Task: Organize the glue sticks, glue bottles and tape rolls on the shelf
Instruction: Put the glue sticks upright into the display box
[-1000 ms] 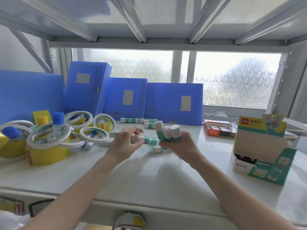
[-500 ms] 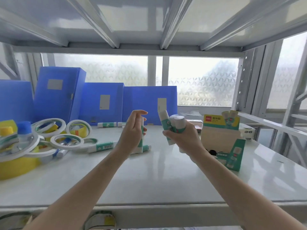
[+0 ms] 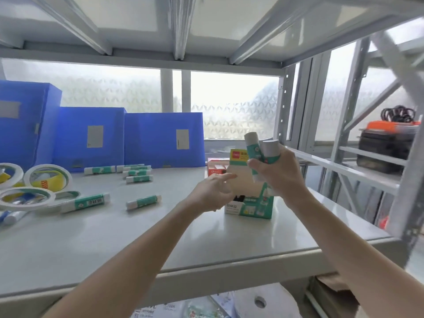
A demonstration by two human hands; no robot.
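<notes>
My right hand (image 3: 281, 180) grips a bundle of green-and-white glue sticks (image 3: 269, 150), held upright just above the open glue stick box (image 3: 250, 204) at the right of the shelf (image 3: 114, 239). In front of the box's tan flap is my left hand (image 3: 210, 193), holding nothing, with its index finger stretched toward the flap. Loose glue sticks lie on the shelf: one (image 3: 143, 201) in the middle, a longer one (image 3: 85, 202) to its left, several (image 3: 135, 172) near the back. White and yellow tape rolls (image 3: 48, 177) are heaped at the far left.
Blue file boxes (image 3: 160, 138) stand along the back before a frosted window. A small red box (image 3: 216, 167) sits behind the glue stick box. A blue-capped glue bottle (image 3: 11, 218) lies at the left edge. A black case (image 3: 385, 148) rests on the neighbouring rack.
The view swung right. My right hand carried the bundle over the glue stick box. My left hand no longer holds the glue stick it had and now reaches toward the box flap.
</notes>
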